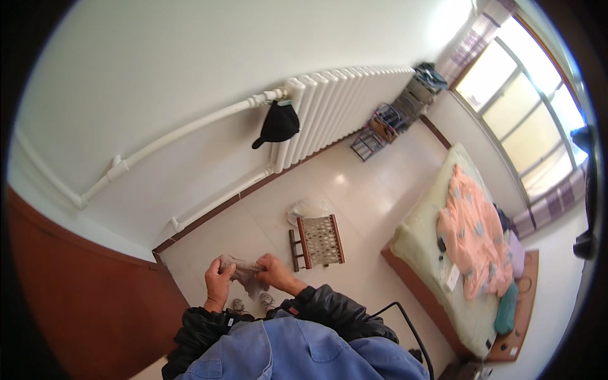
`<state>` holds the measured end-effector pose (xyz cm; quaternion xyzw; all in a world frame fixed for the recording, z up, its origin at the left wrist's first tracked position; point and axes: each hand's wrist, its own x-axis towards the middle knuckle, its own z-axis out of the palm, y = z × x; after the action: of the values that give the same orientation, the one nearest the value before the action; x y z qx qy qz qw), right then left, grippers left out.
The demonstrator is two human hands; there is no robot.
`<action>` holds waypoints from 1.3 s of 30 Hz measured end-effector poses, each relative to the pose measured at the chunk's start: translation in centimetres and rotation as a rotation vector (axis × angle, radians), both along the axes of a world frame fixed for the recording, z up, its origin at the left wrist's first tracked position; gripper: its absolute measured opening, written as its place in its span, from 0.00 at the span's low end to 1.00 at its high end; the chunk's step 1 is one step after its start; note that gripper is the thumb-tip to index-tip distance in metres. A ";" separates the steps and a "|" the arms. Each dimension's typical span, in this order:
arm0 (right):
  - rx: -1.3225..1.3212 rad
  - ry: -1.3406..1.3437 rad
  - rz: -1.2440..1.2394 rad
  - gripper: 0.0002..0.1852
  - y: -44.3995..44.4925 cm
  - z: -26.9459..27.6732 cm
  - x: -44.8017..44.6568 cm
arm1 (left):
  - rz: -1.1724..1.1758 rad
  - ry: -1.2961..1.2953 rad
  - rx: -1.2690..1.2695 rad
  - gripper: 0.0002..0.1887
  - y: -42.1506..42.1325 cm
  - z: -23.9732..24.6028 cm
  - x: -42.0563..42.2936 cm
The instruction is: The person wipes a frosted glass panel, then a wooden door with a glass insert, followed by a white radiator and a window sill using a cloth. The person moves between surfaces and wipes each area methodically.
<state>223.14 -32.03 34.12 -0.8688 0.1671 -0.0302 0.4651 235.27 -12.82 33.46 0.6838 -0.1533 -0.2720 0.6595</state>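
Observation:
A greyish-brown cloth [244,273] is stretched between my two hands in front of my body. My left hand [219,281] pinches its left end between thumb and fingers. At the other end, my right hand [276,274] grips the cloth, its fingers curled over the edge. The lower part hangs loose above my shoes [266,300]. Just beyond my right hand, a low folding stool [323,241] with dark wooden bars and a woven seat stands on the tiled floor.
A clear plastic bag [304,209] lies behind the stool. Along the wall runs a white radiator [342,102], with a black cap-like item [279,124] hanging from its pipe. A brown door [95,285] is at left. The bed [418,228] at right holds a peach blanket [475,232].

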 end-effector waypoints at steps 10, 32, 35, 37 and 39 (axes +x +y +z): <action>0.513 -0.199 -0.165 0.15 0.5 3.3 1.6 | -0.433 -0.166 0.068 0.56 -2.3 1.9 2.6; 0.883 -0.278 -0.432 0.23 -2.3 1.7 -2.2 | -0.768 0.335 0.014 0.46 -8.4 4.8 2.7; 0.808 -0.284 -0.421 0.23 -2.4 1.3 -3.0 | -0.751 0.379 0.041 0.35 -8.6 4.2 1.8; 0.645 -0.305 -0.472 0.25 -2.1 1.1 -3.3 | -0.698 0.327 0.048 0.29 -8.9 3.6 1.4; 0.410 -0.328 -0.573 0.29 -1.7 0.8 -3.6 | -0.649 0.237 0.054 0.24 -9.2 3.1 1.3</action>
<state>219.55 -33.73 34.96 -0.6596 0.3289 -0.2635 0.6224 236.58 -22.04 36.57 0.5802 -0.2780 -0.5491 0.5335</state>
